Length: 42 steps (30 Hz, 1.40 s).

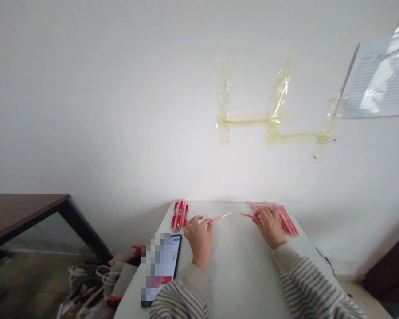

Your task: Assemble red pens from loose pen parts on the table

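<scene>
Pinched in the fingers of my left hand (199, 237) is a slim pink stick with a thin white end (222, 216), pointing right; it looks like part of a pen. My right hand (270, 226) grips a short pink tube (248, 215), whose free end points left. A gap separates the two pieces above the white table. Beneath and beside my right hand lies a row of several pink pens (287, 219), partly covered by the fingers. To the left of my left hand rests a small group of red and pink pens (180, 215).
A phone (176, 261) with a lit, partly blurred screen lies along the left edge of the white table (242, 274). The wall (136, 110) rises directly behind. Bags and loose items (116, 274) sit on the floor at left, near a dark table (29, 212).
</scene>
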{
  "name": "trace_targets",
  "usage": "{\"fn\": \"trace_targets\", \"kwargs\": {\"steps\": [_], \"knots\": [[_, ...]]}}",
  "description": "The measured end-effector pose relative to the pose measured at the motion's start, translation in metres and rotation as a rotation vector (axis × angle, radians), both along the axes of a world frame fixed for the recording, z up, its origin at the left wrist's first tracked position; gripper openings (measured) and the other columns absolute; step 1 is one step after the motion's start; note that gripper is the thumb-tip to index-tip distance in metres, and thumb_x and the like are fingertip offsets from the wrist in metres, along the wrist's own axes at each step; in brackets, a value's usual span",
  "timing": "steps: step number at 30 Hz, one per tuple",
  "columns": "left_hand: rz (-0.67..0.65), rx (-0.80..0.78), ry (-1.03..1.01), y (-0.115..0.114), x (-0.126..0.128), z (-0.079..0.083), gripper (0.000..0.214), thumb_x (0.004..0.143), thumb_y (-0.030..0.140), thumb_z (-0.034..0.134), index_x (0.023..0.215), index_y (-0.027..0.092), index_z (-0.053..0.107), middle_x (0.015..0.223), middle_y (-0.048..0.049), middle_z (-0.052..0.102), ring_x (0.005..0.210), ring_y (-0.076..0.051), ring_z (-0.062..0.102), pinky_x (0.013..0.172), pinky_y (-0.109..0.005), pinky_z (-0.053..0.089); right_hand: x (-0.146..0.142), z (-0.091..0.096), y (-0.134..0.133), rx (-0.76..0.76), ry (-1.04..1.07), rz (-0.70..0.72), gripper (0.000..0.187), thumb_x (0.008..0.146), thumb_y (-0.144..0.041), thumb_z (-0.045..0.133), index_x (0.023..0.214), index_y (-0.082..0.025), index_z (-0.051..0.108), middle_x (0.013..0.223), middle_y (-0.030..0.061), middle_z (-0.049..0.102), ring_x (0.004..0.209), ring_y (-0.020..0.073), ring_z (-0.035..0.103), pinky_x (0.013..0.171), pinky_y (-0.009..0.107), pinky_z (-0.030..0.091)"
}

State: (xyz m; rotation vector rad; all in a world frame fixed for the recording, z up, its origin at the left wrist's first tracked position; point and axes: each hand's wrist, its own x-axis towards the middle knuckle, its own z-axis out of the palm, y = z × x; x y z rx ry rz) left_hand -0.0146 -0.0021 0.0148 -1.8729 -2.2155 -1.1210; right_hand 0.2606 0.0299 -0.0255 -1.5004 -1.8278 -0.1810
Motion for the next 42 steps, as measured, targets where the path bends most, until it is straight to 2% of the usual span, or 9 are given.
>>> {"fn": "trace_targets", "kwargs": {"steps": [8, 12, 25, 37, 42], "knots": [[0.045, -0.093, 0.108, -0.0041, -0.0028, -0.0022, 0.015, 0.084, 0.032, 0.065, 0.09, 0.03, 0.08, 0.116, -0.0055, 0.068, 0.116, -0.032, 0.049, 0.102, -0.053, 0.034, 0.0002, -0.0055, 0.0026, -0.009, -0.039, -0.015, 0.02, 0.095, -0.042, 0.052, 0.093, -0.026, 0.064, 0.103, 0.0065, 0.067, 0.111, 0.031, 0.051, 0.097, 0.051, 0.038], [0.042, -0.108, 0.153, -0.0053, -0.0025, -0.0044, 0.016, 0.084, 0.037, 0.066, 0.088, 0.031, 0.08, 0.115, -0.0066, 0.067, 0.116, -0.032, 0.048, 0.101, -0.054, 0.034, 0.0004, -0.0069, 0.0033, -0.02, -0.037, -0.01, 0.019, 0.094, -0.042, 0.054, 0.093, -0.026, 0.064, 0.104, 0.0062, 0.067, 0.112, 0.0313, 0.051, 0.098, 0.052, 0.037], [0.036, -0.171, 0.155, -0.0034, -0.0013, -0.0025, 0.015, 0.08, 0.039, 0.07, 0.088, 0.03, 0.079, 0.113, -0.0051, 0.067, 0.114, -0.03, 0.05, 0.099, -0.049, 0.032, 0.0003, -0.0051, 0.0023, -0.051, -0.05, -0.026, 0.018, 0.094, -0.042, 0.056, 0.094, -0.026, 0.065, 0.105, 0.0051, 0.067, 0.113, 0.0307, 0.05, 0.099, 0.051, 0.037], [0.025, -0.128, 0.16, -0.0003, 0.0004, -0.0075, 0.022, 0.085, 0.046, 0.064, 0.087, 0.031, 0.079, 0.116, -0.0049, 0.067, 0.116, -0.03, 0.049, 0.103, -0.052, 0.03, 0.0018, -0.0062, 0.0036, -0.022, -0.068, -0.025, 0.018, 0.093, -0.043, 0.056, 0.094, -0.027, 0.065, 0.104, 0.0051, 0.068, 0.111, 0.0305, 0.052, 0.097, 0.05, 0.038], [0.051, -0.124, 0.178, -0.0023, 0.0002, -0.0041, 0.023, 0.086, 0.042, 0.062, 0.086, 0.027, 0.079, 0.114, -0.0073, 0.068, 0.115, -0.03, 0.051, 0.102, -0.052, 0.031, 0.0026, -0.0074, 0.0042, -0.043, -0.054, -0.013, 0.02, 0.093, -0.044, 0.056, 0.095, -0.027, 0.065, 0.106, 0.0052, 0.068, 0.113, 0.031, 0.051, 0.098, 0.051, 0.037]]}}
